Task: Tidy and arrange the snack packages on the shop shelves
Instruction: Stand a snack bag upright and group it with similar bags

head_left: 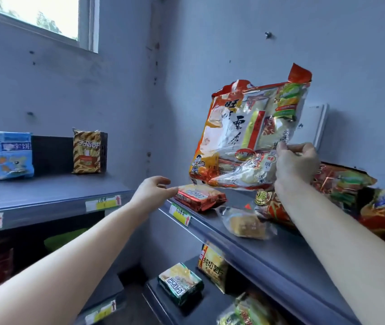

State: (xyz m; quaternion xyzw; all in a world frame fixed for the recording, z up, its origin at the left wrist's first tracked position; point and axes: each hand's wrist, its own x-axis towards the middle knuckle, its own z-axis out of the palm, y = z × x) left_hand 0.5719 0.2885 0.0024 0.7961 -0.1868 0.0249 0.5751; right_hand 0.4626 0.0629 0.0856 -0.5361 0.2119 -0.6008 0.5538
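We see the right hand at centre right of the frame, pinching the lower right edge of a large orange-and-clear plastic bag of rice crackers. The bag is held upright in the air, above the grey shelf. The left hand is mid-frame, below and left of the bag, fingers loosely spread and holding nothing. Its fingertips are right at a small red foil packet lying flat on the shelf; we cannot tell whether they touch. A clear-wrapped yellow cake lies near the front edge, under the bag. More red-and-green bags are piled behind the right hand. At left of the frame, a blue packet and a brown striped packet stand upright on another shelf.
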